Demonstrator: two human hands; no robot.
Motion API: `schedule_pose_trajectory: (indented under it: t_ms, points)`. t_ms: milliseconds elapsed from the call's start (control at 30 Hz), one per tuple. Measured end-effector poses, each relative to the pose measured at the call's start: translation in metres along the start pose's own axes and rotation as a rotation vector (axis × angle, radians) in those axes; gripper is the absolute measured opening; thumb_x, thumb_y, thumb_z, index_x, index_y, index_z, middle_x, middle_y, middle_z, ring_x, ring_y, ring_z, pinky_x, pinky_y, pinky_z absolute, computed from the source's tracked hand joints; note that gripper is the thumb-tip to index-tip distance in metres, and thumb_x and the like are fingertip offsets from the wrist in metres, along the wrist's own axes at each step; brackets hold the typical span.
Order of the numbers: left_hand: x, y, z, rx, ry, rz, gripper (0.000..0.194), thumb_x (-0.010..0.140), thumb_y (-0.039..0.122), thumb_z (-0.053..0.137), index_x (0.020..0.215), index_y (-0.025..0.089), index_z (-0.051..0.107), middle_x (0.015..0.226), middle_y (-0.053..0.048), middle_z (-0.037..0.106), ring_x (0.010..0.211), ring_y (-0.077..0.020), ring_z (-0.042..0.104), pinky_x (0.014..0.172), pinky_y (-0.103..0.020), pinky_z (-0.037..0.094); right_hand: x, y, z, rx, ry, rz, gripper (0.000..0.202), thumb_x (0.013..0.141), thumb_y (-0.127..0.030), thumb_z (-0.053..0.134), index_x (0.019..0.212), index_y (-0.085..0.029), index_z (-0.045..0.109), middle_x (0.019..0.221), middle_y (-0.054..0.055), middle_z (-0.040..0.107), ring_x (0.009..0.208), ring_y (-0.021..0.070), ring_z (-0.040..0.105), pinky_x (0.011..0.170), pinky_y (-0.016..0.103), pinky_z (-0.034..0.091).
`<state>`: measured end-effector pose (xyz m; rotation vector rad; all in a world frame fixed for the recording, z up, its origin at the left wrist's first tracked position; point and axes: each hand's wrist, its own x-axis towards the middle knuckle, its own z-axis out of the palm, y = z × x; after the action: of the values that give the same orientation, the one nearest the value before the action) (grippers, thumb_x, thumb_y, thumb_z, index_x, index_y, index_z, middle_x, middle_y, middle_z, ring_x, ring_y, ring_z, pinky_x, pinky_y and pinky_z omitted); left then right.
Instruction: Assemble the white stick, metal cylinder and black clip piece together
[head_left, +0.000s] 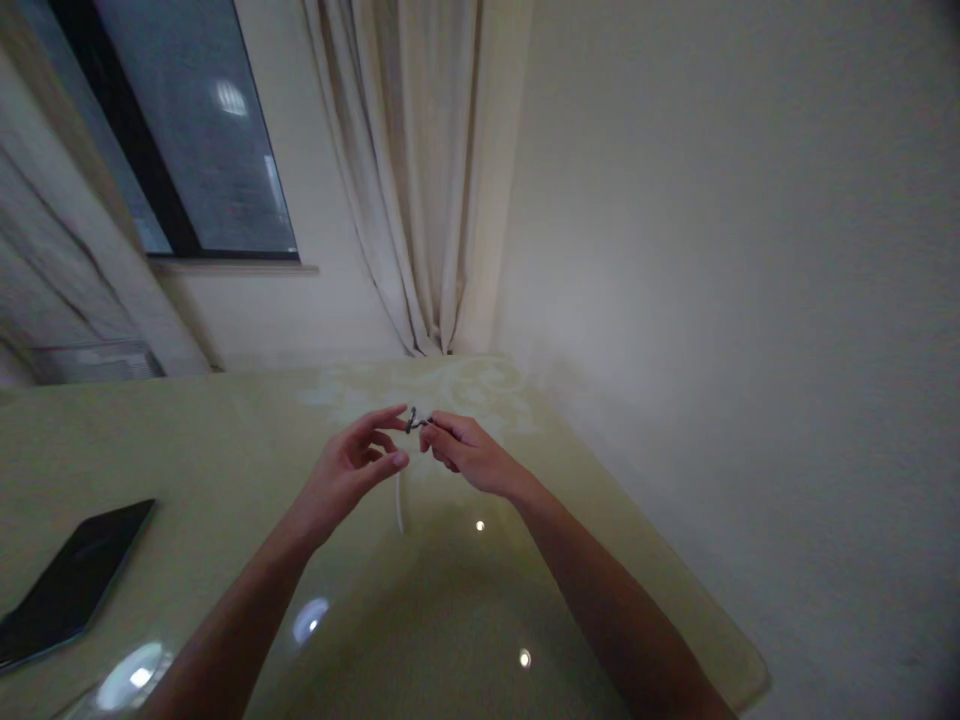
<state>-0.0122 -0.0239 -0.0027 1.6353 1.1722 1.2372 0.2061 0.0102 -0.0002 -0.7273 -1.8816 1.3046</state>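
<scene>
My right hand [469,455] pinches one end of a small dark, bent, metal-looking piece [412,422] between thumb and index finger. Its exact kind is too small to make out. My left hand [356,460] is just left of it, thumb and fingers apart, with the index fingertip close to the piece's far end. Whether that fingertip touches it I cannot tell. Below the hands, a thin white strip [400,503] runs down over the table; its upper end is hidden near my left thumb.
The glossy pale-green table [247,450] reflects several lights. A dark flat tablet-like device [75,580] lies at the left. A wall [712,300] borders the table on the right. Curtains [420,180] and a window [202,130] stand behind.
</scene>
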Motion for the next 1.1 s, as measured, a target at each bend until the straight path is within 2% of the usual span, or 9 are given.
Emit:
schedule_pose_trajectory:
  t_ms: [200, 367, 633, 867, 1000, 1100]
  points:
    - [-0.007, 0.009, 0.003, -0.216, -0.087, -0.013, 0.060, 0.079, 0.044, 0.090, 0.132, 0.022, 0.075, 0.100, -0.008, 0.076, 0.085, -0.0185, 0.069, 0.076, -0.029, 0.056, -0.006, -0.012, 0.009, 0.085, -0.134, -0.003, 0.051, 0.108, -0.063, 0.045, 0.089, -0.018, 0.061, 0.071, -0.004, 0.041, 0.063, 0.0118, 0.035, 0.060, 0.026, 0.030]
    - [-0.006, 0.011, 0.001, -0.243, -0.093, 0.012, 0.051, 0.078, 0.038, 0.092, 0.125, 0.023, 0.078, 0.093, -0.005, 0.077, 0.081, -0.0166, 0.069, 0.073, -0.026, 0.056, -0.008, -0.018, 0.007, 0.112, -0.141, -0.016, 0.049, 0.108, -0.059, 0.046, 0.086, -0.017, 0.061, 0.071, -0.004, 0.040, 0.064, 0.0116, 0.035, 0.060, 0.027, 0.028]
    - [-0.007, 0.014, -0.004, -0.294, -0.185, 0.114, 0.040, 0.077, 0.032, 0.093, 0.114, 0.024, 0.083, 0.098, -0.005, 0.075, 0.083, -0.0161, 0.067, 0.077, -0.027, 0.058, -0.013, -0.025, 0.003, 0.227, -0.265, 0.000, 0.042, 0.104, -0.056, 0.055, 0.088, -0.017, 0.059, 0.070, -0.004, 0.044, 0.058, 0.0099, 0.037, 0.054, 0.026, 0.027]
    - [-0.010, 0.026, -0.004, -0.278, -0.197, 0.205, 0.036, 0.077, 0.025, 0.093, 0.112, 0.025, 0.085, 0.103, -0.006, 0.072, 0.086, -0.0162, 0.068, 0.077, -0.025, 0.058, -0.015, -0.028, 0.005, 0.245, -0.260, -0.024, 0.041, 0.101, -0.054, 0.061, 0.084, -0.017, 0.059, 0.074, -0.003, 0.046, 0.060, 0.0090, 0.037, 0.055, 0.025, 0.027]
    - [-0.011, 0.028, -0.004, -0.289, -0.207, 0.234, 0.037, 0.077, 0.024, 0.092, 0.113, 0.025, 0.085, 0.106, -0.008, 0.072, 0.094, -0.0194, 0.069, 0.081, -0.027, 0.059, -0.017, -0.033, 0.004, 0.251, -0.263, -0.048, 0.041, 0.102, -0.053, 0.061, 0.080, -0.018, 0.057, 0.071, -0.004, 0.044, 0.059, 0.0090, 0.035, 0.054, 0.026, 0.025]
    - [-0.011, 0.028, -0.003, -0.287, -0.197, 0.238, 0.037, 0.076, 0.024, 0.093, 0.112, 0.025, 0.085, 0.104, -0.007, 0.072, 0.091, -0.0180, 0.068, 0.080, -0.026, 0.058, -0.017, -0.033, 0.004, 0.251, -0.263, -0.057, 0.041, 0.102, -0.052, 0.062, 0.080, -0.018, 0.056, 0.071, -0.004, 0.043, 0.059, 0.0089, 0.035, 0.054, 0.026, 0.024]
